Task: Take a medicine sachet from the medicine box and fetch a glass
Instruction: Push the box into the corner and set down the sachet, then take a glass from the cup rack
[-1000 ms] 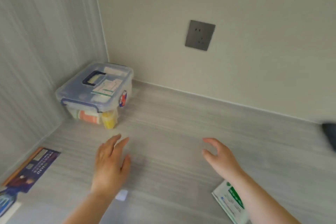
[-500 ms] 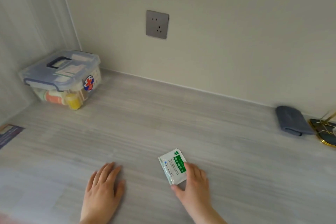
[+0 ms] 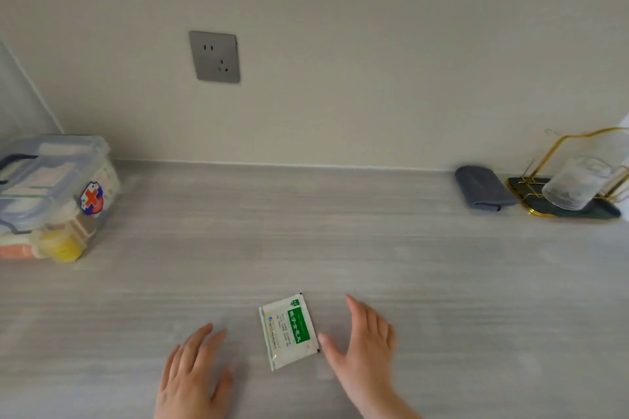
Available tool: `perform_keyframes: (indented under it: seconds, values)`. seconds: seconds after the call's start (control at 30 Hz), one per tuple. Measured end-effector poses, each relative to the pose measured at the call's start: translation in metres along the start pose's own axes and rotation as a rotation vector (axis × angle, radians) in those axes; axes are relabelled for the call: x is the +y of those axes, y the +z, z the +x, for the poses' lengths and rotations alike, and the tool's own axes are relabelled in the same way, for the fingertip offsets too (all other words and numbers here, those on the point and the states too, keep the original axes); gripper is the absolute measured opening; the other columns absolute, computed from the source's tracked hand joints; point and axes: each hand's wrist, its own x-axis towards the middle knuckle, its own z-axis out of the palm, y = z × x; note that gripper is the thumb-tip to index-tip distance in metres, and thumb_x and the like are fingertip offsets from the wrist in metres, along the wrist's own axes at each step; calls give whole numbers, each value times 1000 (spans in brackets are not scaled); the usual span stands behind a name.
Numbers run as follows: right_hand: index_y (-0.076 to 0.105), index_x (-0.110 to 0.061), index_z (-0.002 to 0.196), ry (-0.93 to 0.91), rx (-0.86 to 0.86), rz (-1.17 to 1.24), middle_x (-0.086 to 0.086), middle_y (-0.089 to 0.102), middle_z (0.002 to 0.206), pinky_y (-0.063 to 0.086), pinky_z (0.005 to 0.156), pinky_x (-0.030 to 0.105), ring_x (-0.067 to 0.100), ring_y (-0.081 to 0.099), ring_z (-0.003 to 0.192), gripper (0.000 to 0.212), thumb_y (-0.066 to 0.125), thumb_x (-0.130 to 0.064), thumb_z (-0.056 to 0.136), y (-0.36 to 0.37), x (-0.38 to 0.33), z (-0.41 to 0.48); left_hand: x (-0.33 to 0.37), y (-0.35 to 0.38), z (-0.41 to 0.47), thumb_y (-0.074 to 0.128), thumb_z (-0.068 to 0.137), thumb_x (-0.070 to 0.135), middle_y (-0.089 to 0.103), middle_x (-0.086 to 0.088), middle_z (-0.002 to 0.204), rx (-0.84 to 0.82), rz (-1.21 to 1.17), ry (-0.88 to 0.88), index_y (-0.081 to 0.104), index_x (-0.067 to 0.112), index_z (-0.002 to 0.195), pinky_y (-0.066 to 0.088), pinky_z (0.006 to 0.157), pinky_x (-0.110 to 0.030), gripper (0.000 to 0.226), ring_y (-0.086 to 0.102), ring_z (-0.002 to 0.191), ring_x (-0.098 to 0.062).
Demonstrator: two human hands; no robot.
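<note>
A white and green medicine sachet (image 3: 290, 331) lies flat on the grey counter near the front. My right hand (image 3: 366, 345) hovers just right of it, fingers spread, its thumb tip close to the sachet's lower right corner, holding nothing. My left hand (image 3: 195, 372) rests flat on the counter to the sachet's left, empty. The clear medicine box (image 3: 51, 194) with a red cross sticker stands closed at the far left. A clear glass (image 3: 575, 185) leans upside down on a gold wire rack (image 3: 544, 180) at the far right.
A folded grey cloth (image 3: 481, 187) lies beside the rack's dark tray (image 3: 599, 209). A grey wall socket (image 3: 215, 57) sits above the counter (image 3: 340, 231). The wall runs along the back.
The view has swung right, bringing the glass and rack into sight. My right hand has let go of the sachet and drawn off to its right. The left hand stays flat.
</note>
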Motion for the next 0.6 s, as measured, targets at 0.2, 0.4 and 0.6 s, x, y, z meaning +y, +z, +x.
perform_keyframes:
  seconds: [0.2, 0.4, 0.6]
  values:
    - [67, 0, 98, 101, 207, 18, 23, 70, 96, 52, 78, 54, 42, 65, 89, 57, 85, -4, 44, -48, 93, 55, 57, 43, 37, 37, 66, 29, 72, -21, 92, -85, -9, 177, 60, 12, 93, 18, 99, -6, 40, 42, 93, -19]
    - [31, -20, 136, 31, -78, -433, 4, 26, 149, 15, 112, 36, 21, 22, 136, 53, 49, -20, 86, -133, 248, 120, 135, 124, 65, 41, 64, 33, 63, -28, 112, -130, -40, 50, 55, -4, 114, 43, 94, -50, 64, 60, 102, -45]
    - [15, -5, 140, -242, -342, -1269, 20, 4, 154, -3, 115, 53, 37, -2, 142, 56, 41, -12, 91, -201, 346, 198, 194, 201, 85, 31, 64, 44, 52, -24, 130, -259, 44, 17, 48, 0, 123, 31, 105, -50, 76, 48, 122, -39]
